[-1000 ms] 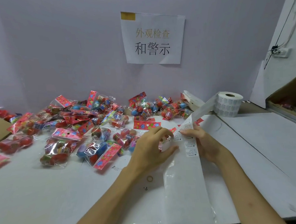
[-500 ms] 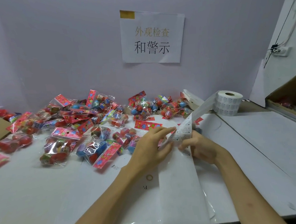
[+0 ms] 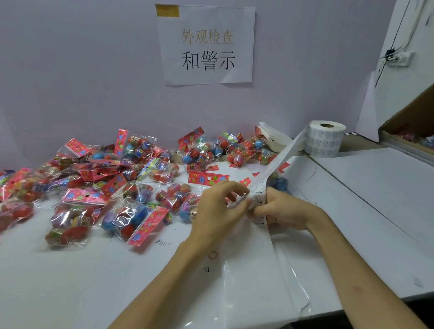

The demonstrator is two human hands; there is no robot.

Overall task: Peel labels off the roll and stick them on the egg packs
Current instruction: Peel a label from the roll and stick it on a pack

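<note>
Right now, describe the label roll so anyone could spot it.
Below and right of the paper sign on the wall, at the back of the table, stands the label roll. A white cylinder, it stands out from the colourful egg packs beside it.

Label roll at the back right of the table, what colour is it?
The label roll is white, with rows of small grey print round its side; head view.

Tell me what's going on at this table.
A person is peeling labels. The label strip runs from the roll at the back right down to both hands: the right hand holds it while the left hand pinches at a label on it. Egg packs lie piled on the table behind; none is in hand.
</note>
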